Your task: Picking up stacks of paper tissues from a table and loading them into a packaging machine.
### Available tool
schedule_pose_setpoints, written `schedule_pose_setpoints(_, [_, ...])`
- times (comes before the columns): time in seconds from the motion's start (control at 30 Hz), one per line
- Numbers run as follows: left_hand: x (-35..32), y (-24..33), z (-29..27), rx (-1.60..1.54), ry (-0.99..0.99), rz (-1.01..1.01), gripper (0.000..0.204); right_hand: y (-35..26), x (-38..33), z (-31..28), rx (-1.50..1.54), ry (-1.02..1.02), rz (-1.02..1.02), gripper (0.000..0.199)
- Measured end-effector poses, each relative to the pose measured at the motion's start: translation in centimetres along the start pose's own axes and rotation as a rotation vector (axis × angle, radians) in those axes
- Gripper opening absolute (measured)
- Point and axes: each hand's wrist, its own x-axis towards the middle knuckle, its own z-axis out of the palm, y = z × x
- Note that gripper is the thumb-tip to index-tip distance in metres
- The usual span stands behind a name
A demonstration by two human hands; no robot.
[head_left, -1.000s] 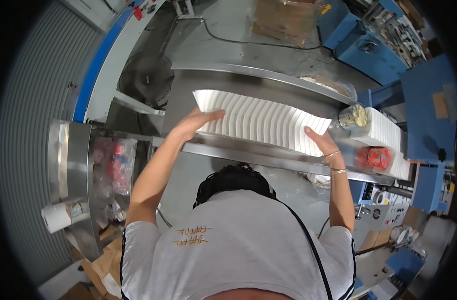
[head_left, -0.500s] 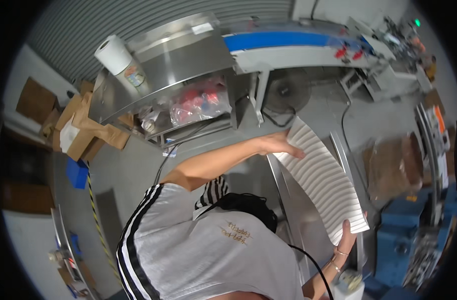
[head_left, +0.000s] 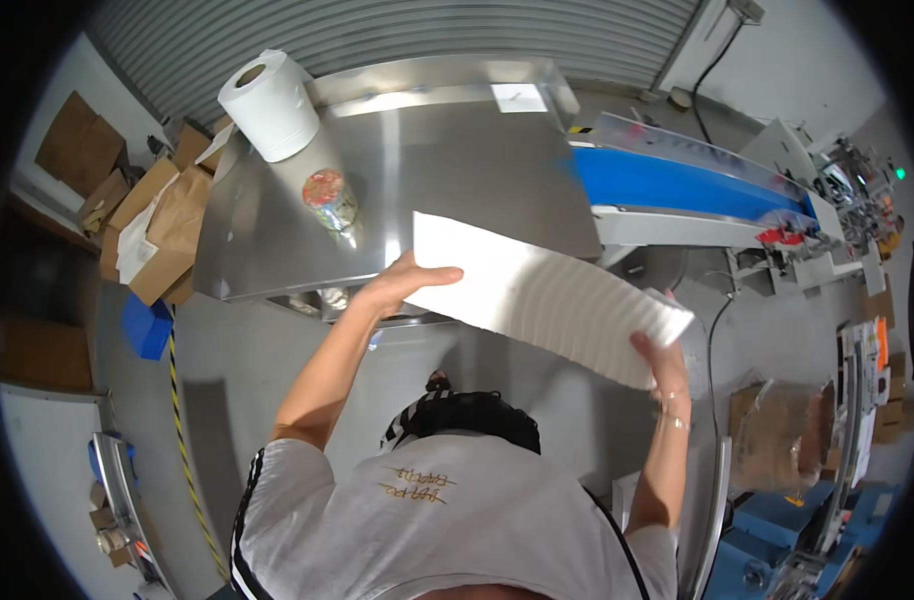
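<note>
Both arms reach up and forward from the shoulders, holding a long white ribbed stack by its two ends. The left hand grips the stack's left end: the thumb lies on top, pointing right along the upper face, and the other fingers go underneath, out of sight. The left forearm runs up from the elbow at a slant, bare. The right hand holds the lower right end; its fingers curl up against the stack's edge, and the wrist, with a thin bracelet, is bent back. The right forearm stands nearly straight up in the picture.

The stack is held in the air, tilted, its left end higher and over the edge of a steel table, its right end lower and past the table, above the floor. It touches nothing but the two hands.

On the table stand a paper roll and, near it, a jar, both well apart from the stack. A blue conveyor runs off to the right behind.

The stack's underside is hidden, as are most fingers of both hands. The jar's contents are too blurred to make out
</note>
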Motion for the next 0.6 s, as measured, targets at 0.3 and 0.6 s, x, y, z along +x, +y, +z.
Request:
schedule_pose_setpoints(0.3, [1.3,-1.3,-12.1,-0.013,0.325,-0.27,0.093,-0.3,27.5,10.4,-0.426,-0.521,0.209,0.081])
schedule_pose_setpoints(0.6, [-0.3,3.1,-5.9,0.41,0.614,-0.408,0.082,-9.7,37.0,23.2,-1.213,-0.595,-0.482,0.074])
